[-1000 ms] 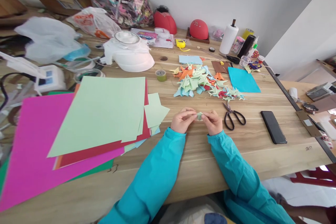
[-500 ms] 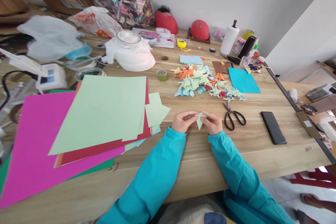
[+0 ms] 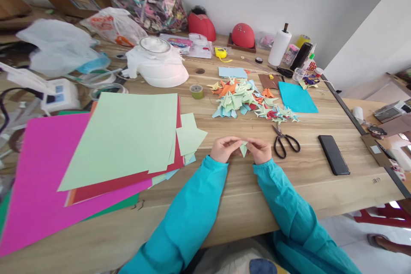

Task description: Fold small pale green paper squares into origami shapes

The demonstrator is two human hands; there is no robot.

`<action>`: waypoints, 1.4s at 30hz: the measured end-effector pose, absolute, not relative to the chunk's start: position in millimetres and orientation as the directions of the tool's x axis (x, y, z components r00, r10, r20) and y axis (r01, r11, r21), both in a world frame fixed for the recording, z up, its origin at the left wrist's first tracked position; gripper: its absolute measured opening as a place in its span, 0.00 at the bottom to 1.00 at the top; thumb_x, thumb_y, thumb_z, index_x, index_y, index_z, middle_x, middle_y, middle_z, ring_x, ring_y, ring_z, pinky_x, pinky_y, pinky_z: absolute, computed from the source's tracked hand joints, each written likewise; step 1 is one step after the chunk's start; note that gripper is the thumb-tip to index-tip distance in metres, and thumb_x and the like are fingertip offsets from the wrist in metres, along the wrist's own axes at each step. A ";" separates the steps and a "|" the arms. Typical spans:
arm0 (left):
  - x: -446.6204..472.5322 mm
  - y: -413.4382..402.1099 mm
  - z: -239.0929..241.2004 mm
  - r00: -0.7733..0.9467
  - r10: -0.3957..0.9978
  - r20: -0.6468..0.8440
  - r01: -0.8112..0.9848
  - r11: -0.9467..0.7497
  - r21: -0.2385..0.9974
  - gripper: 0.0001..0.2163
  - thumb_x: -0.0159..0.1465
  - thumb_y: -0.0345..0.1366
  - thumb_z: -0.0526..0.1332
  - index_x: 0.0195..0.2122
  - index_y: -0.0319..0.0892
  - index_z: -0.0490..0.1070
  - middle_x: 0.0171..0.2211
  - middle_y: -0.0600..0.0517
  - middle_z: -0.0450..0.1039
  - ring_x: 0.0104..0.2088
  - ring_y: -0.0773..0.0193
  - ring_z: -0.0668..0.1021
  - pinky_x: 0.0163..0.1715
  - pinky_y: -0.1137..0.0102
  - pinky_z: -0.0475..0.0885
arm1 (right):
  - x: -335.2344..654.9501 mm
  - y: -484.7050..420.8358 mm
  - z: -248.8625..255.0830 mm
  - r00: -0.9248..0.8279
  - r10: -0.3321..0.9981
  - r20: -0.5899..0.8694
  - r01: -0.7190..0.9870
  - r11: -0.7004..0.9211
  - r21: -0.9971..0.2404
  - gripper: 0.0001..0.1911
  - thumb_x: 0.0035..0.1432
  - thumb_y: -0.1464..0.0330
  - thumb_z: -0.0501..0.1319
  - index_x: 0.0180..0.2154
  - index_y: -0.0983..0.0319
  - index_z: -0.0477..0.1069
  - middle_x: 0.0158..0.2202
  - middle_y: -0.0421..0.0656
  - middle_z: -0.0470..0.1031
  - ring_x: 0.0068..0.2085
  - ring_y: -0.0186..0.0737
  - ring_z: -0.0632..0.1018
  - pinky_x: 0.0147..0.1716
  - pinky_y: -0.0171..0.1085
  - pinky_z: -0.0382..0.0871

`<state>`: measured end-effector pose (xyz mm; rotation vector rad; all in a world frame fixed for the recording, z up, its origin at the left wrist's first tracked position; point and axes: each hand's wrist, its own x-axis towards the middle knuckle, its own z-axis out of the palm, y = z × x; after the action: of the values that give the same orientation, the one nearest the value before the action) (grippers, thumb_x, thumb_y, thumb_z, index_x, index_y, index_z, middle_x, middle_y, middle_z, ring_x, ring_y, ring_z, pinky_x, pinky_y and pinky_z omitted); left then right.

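Observation:
Both my hands meet over the wooden table [image 3: 289,188], pinching one small pale green folded paper piece [image 3: 243,148]. My left hand [image 3: 224,148] grips its left side with closed fingers. My right hand [image 3: 260,150] grips its right side the same way. The piece points downward between my thumbs. Both arms wear teal sleeves. A pile of folded paper shapes [image 3: 248,102] in green, orange, blue and red lies just beyond my hands.
Black scissors [image 3: 284,142] and a black phone [image 3: 333,160] lie to the right. A stack of large sheets, pale green [image 3: 128,137] over red and pink [image 3: 41,180], covers the left. A teal sheet [image 3: 297,97], a white bowl-like object [image 3: 157,66], a paper roll [image 3: 279,47] and bags stand further back.
The green piece went from a small wad between my fingertips to a pointed shape hanging down. My hands stayed in the same spot.

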<state>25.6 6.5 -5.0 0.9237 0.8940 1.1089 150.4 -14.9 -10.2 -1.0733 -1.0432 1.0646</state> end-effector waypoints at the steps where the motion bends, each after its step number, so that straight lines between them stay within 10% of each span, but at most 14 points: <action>1: 25.1 6.8 -4.9 0.195 0.975 -0.108 -0.305 0.165 0.938 0.11 0.43 0.38 0.68 0.25 0.37 0.73 0.17 0.53 0.72 0.16 0.65 0.73 0.18 0.69 0.72 | 150.9 -14.3 -11.0 0.179 0.978 0.112 -0.158 0.140 -0.977 0.11 0.41 0.65 0.64 0.32 0.60 0.75 0.19 0.37 0.70 0.19 0.30 0.69 0.18 0.32 0.67; 9: 21.0 7.1 1.2 0.171 0.983 0.071 -0.227 -0.031 0.973 0.07 0.45 0.35 0.66 0.24 0.38 0.74 0.23 0.53 0.72 0.18 0.68 0.73 0.18 0.73 0.71 | 152.1 -11.2 -14.3 0.158 0.987 0.008 -0.182 0.037 -0.983 0.12 0.43 0.61 0.63 0.24 0.65 0.72 0.18 0.39 0.71 0.17 0.31 0.70 0.17 0.32 0.66; 27: 24.1 7.9 0.0 0.092 0.993 -0.075 -0.182 0.091 0.979 0.13 0.48 0.44 0.63 0.24 0.37 0.72 0.16 0.55 0.69 0.13 0.70 0.68 0.13 0.74 0.64 | 153.2 -12.1 -15.1 0.085 0.994 0.074 -0.289 0.095 -0.953 0.15 0.39 0.65 0.65 0.34 0.60 0.71 0.24 0.39 0.73 0.22 0.32 0.71 0.18 0.31 0.65; 36: 24.1 7.3 0.0 0.073 0.995 -0.069 -0.147 0.080 0.986 0.16 0.50 0.46 0.61 0.30 0.37 0.74 0.11 0.58 0.62 0.12 0.73 0.65 0.11 0.76 0.61 | 153.8 -9.7 -16.7 0.272 0.953 0.132 -0.020 0.143 -0.990 0.09 0.41 0.65 0.64 0.27 0.62 0.73 0.24 0.40 0.72 0.22 0.31 0.70 0.19 0.31 0.64; 42: 24.6 4.6 1.3 0.111 0.992 -0.052 -0.196 0.073 0.978 0.15 0.49 0.43 0.63 0.31 0.37 0.74 0.22 0.50 0.74 0.19 0.67 0.73 0.14 0.73 0.68 | 153.7 -11.5 -7.6 0.274 0.959 0.073 -0.064 0.094 -0.994 0.11 0.43 0.63 0.62 0.30 0.63 0.73 0.15 0.36 0.68 0.15 0.28 0.65 0.14 0.30 0.60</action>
<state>24.6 4.6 1.3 1.0636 1.0150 1.1754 153.7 -11.5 -7.6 -1.2103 -0.9911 0.9810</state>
